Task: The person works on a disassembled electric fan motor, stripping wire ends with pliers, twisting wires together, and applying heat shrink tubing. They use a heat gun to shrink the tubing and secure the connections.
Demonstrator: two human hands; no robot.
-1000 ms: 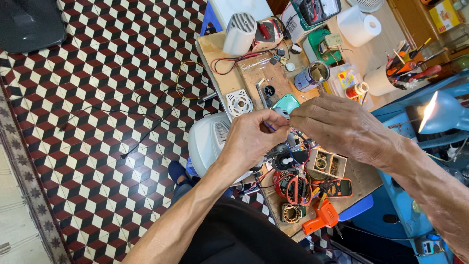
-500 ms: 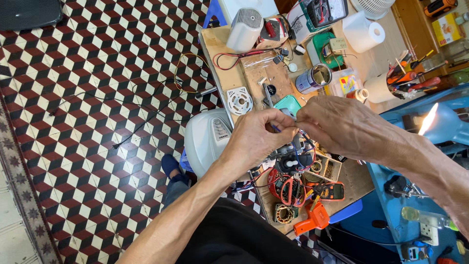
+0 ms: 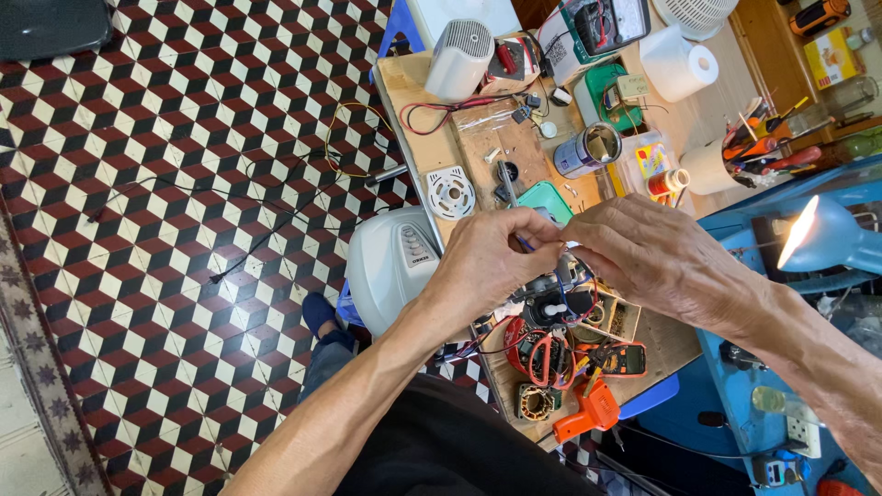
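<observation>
The left hand (image 3: pixel 491 262), at the middle of the frame, is pinched narrow, thumb and forefinger closed on the end of a thin blue wire (image 3: pixel 524 243). The right hand (image 3: pixel 657 257) meets it from the right side, fingertips drawn together on the same wire or a strand joined to it; the exact contact is too small to tell. Both hands hold the wire raised above the counter (image 3: pixel 423 101), probably so the fine ends stay free of the clutter below and catch the light of the lamp (image 3: pixel 827 241) at the right edge.

Just beneath the hands sits a small dark motor (image 3: pixel 551 308) with red wires looping off it, so the blue wire likely leads down into it. Below that, toward the lower middle of the frame, lie a meter (image 3: pixel 620 358) and an orange glue gun (image 3: pixel 588 415). A white fan housing (image 3: pixel 395 266) lies left of the hands at the counter's edge. In the upper part of the frame are a white speaker-like box (image 3: pixel 457 60), a tin can (image 3: pixel 588 152) and a paper roll (image 3: pixel 678 62), all well apart from the hands
</observation>
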